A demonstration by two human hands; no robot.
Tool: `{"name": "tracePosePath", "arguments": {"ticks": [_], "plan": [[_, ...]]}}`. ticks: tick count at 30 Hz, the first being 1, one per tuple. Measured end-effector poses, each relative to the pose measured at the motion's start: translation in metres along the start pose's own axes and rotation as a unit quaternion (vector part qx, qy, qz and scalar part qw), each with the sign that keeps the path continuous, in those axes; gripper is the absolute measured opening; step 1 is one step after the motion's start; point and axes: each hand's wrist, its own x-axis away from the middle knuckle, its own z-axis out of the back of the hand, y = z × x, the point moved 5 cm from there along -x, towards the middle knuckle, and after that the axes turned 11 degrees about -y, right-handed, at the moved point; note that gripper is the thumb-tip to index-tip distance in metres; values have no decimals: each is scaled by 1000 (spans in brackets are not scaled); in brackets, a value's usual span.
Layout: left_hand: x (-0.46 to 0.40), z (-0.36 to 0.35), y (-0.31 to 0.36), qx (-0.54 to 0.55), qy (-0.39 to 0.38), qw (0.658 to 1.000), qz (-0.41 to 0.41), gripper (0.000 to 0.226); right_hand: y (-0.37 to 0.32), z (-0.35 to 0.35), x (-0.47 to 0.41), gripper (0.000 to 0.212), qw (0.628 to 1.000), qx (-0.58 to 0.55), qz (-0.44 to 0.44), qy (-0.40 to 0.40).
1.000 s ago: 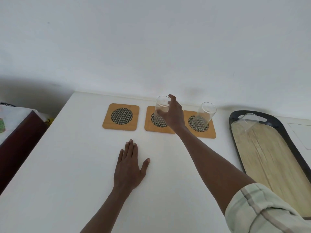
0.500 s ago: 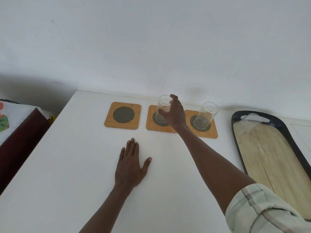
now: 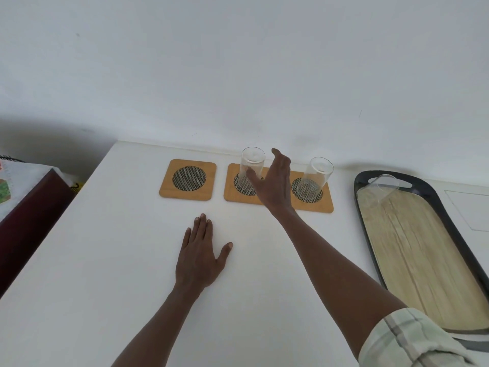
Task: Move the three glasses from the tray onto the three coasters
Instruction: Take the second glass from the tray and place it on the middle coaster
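Three wooden coasters lie in a row at the table's far edge. The left coaster (image 3: 188, 179) is bare. A clear glass (image 3: 250, 165) stands on the middle coaster (image 3: 230, 193), and another glass (image 3: 315, 178) stands on the right coaster (image 3: 327, 201). A third glass (image 3: 379, 190) stands at the far end of the dark-rimmed wooden tray (image 3: 449, 234) on the right. My right hand (image 3: 274, 181) hovers just right of the middle glass, fingers spread, holding nothing. My left hand (image 3: 199, 254) rests flat on the table, palm down.
A white wall rises right behind the coasters. A dark red cabinet (image 3: 29, 221) with a cloth on top stands beside the table's left edge. The white table (image 3: 105, 274) stretches toward me in front of the coasters.
My right hand let go of the glass on the middle coaster and its fingers opened and drew slightly right. The left hand stayed flat.
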Motion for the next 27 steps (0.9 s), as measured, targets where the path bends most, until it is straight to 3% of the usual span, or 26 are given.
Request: {"name": "tracePosePath", "arguments": {"ticks": [16, 27], "plan": [[13, -1, 13, 6, -80, 997, 3, 79, 19, 59, 94, 60, 999, 24, 32, 8], [30, -18, 78, 13, -81, 996, -41, 76, 70, 121, 137, 51, 998, 47, -16, 42]]}}
